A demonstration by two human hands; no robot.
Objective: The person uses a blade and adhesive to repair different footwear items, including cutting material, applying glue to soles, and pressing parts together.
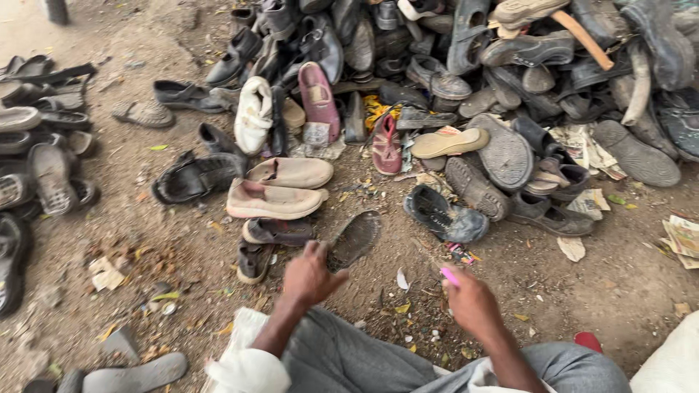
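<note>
My left hand (309, 276) grips a worn dark shoe sole (354, 238) by its near end, holding it tilted up over the dirt ground. My right hand (472, 300) is closed around a small pink object (449, 276) that sticks out past my fingers, a hand's width to the right of the sole. Both forearms come out of rolled white sleeves above my grey trousers (342, 360). Just beyond the sole lie a pair of beige slip-on shoes (273, 198) and a black shoe (444, 215).
A big heap of old shoes and sandals (466, 73) fills the far side. More dark footwear (36, 167) lines the left edge. A loose grey sole (135, 377) lies at bottom left. Paper scraps (684, 240) lie on the right, with litter across the dirt.
</note>
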